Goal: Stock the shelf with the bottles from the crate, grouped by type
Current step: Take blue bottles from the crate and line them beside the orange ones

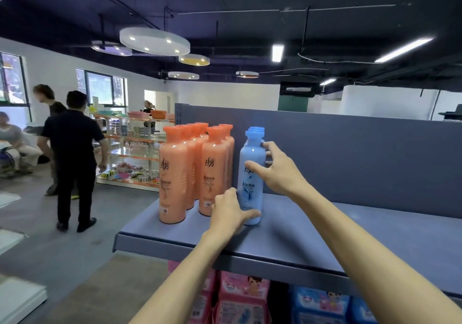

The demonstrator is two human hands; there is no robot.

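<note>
Several orange bottles (173,173) stand in two rows at the left end of the blue-grey shelf (375,243). Right of them a light blue bottle (251,193) stands upright, with more blue caps lined up behind it. My left hand (228,213) wraps the base of the front blue bottle from the left. My right hand (277,171) rests on its upper body from the right, thumb on the front and fingers spread toward the bottles behind. The crate is out of view.
The shelf's back panel (362,161) rises behind the bottles. Pink packs (242,296) and blue packs (322,303) fill the level below. A person in black (73,158) stands in the aisle at left, with others and another display rack (135,151) beyond.
</note>
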